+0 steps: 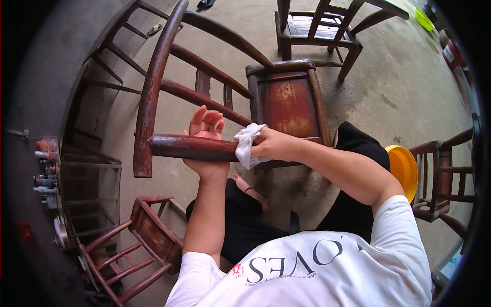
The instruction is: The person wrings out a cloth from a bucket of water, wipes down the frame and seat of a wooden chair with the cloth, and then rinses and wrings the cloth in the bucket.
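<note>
A dark red-brown wooden chair (289, 102) lies tipped on its side before me, its worn seat facing up and its slatted back to the left. My right hand (271, 143) is closed on a crumpled white cloth (247, 146), which wraps round a thick rounded chair bar (194, 147). To the left, my left hand (206, 127) is behind and under the same bar, palm up. Its fingers rise above the bar, loosely bent and apart, not wrapped round the wood. The bar hides the middle of this hand.
Another wooden chair (319, 33) stands at the back; more are at lower left (156, 230) and right (440, 179). A yellow basin (402, 171) sits by my right knee. At left, a dark metal rack (92, 179) stands beside small bottles (46, 181).
</note>
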Demonstrator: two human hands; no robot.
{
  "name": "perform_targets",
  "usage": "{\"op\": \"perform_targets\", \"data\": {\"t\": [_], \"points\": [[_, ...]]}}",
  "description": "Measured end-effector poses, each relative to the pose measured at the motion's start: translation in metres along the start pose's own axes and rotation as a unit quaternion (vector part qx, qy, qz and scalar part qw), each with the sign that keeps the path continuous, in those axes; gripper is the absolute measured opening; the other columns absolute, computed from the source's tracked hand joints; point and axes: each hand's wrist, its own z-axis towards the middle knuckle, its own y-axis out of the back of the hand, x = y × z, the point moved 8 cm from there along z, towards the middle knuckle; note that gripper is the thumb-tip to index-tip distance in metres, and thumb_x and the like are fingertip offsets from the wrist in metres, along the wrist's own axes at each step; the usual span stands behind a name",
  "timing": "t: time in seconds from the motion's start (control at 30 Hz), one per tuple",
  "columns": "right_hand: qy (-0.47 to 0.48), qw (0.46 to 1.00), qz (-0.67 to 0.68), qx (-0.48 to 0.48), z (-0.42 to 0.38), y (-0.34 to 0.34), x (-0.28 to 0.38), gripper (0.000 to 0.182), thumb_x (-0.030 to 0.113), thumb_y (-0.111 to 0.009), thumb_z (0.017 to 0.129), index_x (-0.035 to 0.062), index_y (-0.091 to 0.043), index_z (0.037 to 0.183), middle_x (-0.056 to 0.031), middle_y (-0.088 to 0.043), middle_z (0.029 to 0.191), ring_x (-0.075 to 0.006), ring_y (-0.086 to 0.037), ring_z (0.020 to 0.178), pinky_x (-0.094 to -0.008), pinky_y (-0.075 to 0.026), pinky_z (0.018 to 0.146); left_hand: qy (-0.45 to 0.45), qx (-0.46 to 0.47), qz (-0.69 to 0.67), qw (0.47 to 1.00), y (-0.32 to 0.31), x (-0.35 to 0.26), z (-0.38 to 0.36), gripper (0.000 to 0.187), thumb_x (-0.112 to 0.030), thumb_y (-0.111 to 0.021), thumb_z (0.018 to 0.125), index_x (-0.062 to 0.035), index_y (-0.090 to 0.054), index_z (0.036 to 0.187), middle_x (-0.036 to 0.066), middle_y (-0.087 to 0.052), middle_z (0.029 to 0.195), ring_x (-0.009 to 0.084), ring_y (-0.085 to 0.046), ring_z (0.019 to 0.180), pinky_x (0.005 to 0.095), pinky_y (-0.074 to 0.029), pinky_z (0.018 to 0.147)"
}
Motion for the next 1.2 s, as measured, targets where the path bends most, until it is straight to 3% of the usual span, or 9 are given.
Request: {"op": "perform_targets", "data": {"t": [0.07,0.23,0.33,0.43,0.63,0.73,0.97,1.13,1.2], "points": [[-0.053,0.996,0.024,0.063,0.0,0.001,-0.019,0.036,0.01,-0.064,0.079,0.0054,-0.058,0.114,0.0007,-0.061,0.093,-0.0072,-0.054,0.083,-0.0246,-0.045,0.076,0.002,-0.001,0.002,1.0,0.0,0.0,0.0,0.06,-0.052,-0.036,0.086,-0.006,-0.047,0.124,0.011,-0.056,0.111,0.0227,-0.05,0.108,0.0386,-0.029,0.098],[-0.03,0.99,0.069,0.12,0.002,0.006,-0.037,0.04,0.002,-0.062,0.078,0.0057,-0.057,0.118,0.0008,-0.061,0.093,-0.0066,-0.054,0.082,-0.0231,-0.046,0.075,0.008,-0.001,-0.002,1.0,0.0,-0.001,0.0,0.06,-0.052,-0.036,0.086,-0.0068,-0.047,0.124,0.01,-0.056,0.111,0.0223,-0.05,0.109,0.0388,-0.029,0.098],[-0.011,0.991,0.074,0.108,0.003,-0.001,-0.027,0.031,0.008,-0.063,0.079,0.0051,-0.06,0.111,0.0008,-0.061,0.089,-0.0064,-0.053,0.08,-0.024,-0.045,0.073,0.01,0.001,-0.001,1.0,-0.001,0.001,0.0,0.061,-0.052,-0.036,0.086,-0.0067,-0.047,0.124,0.01,-0.056,0.111,0.0222,-0.049,0.109,0.0387,-0.029,0.098],[-0.011,0.998,-0.053,-0.027,0.004,-0.001,-0.001,0.026,0.027,-0.065,0.08,0.0044,-0.063,0.093,-0.0003,-0.061,0.079,-0.0079,-0.052,0.075,-0.0259,-0.045,0.067,0.006,0.008,0.002,1.0,-0.001,0.001,0.0,0.061,-0.053,-0.036,0.085,-0.0066,-0.047,0.125,0.01,-0.056,0.111,0.0221,-0.049,0.109,0.0386,-0.029,0.098],[-0.012,0.995,-0.089,-0.046,0.013,-0.003,-0.001,0.03,0.027,-0.063,0.081,0.0052,-0.062,0.1,-0.0029,-0.061,0.085,-0.009,-0.053,0.078,-0.0255,-0.045,0.069,0.012,-0.003,0.0,1.0,0.001,0.002,0.001,0.062,-0.053,-0.036,0.085,-0.0066,-0.046,0.125,0.01,-0.056,0.111,0.0217,-0.049,0.109,0.038,-0.029,0.098],[-0.045,0.998,-0.015,0.029,-0.001,0.0,-0.001,0.034,0.02,-0.061,0.083,0.007,-0.059,0.114,-0.0016,-0.06,0.092,-0.0085,-0.053,0.082,-0.0242,-0.044,0.072,0.011,0.003,0.006,1.0,0.0,0.001,0.001,0.062,-0.053,-0.036,0.085,-0.0066,-0.046,0.125,0.009,-0.056,0.111,0.0216,-0.049,0.108,0.0379,-0.029,0.098],[-0.006,0.992,0.101,0.071,-0.018,0.01,-0.009,0.044,0.009,-0.06,0.077,0.0092,-0.057,0.121,0.0,-0.059,0.096,-0.0081,-0.052,0.082,-0.0216,-0.043,0.073,0.017,0.003,-0.015,1.0,0.0,-0.001,0.001,0.06,-0.051,-0.036,0.086,-0.0064,-0.046,0.125,0.01,-0.056,0.111,0.022,-0.05,0.108,0.0379,-0.03,0.097],[0.02,0.942,0.301,0.147,-0.029,0.026,-0.001,0.069,0.017,-0.068,0.076,0.0025,-0.036,0.136,-0.0081,-0.049,0.127,-0.012,-0.051,0.106,-0.023,-0.046,0.078,0.025,-0.006,-0.017,1.0,0.003,0.001,0.0,0.06,-0.049,-0.035,0.086,-0.0051,-0.047,0.124,0.011,-0.056,0.111,0.0233,-0.05,0.108,0.0384,-0.031,0.096],[0.008,0.898,0.425,0.118,-0.037,0.03,0.009,0.066,0.032,-0.056,0.082,0.0011,-0.035,0.136,-0.0122,-0.043,0.134,-0.021,-0.046,0.117,-0.0318,-0.038,0.095,0.026,-0.003,-0.028,0.999,0.002,0.0,0.0,0.06,-0.049,-0.036,0.086,-0.0048,-0.047,0.124,0.011,-0.056,0.111,0.0233,-0.05,0.108,0.0384,-0.031,0.096]]}}
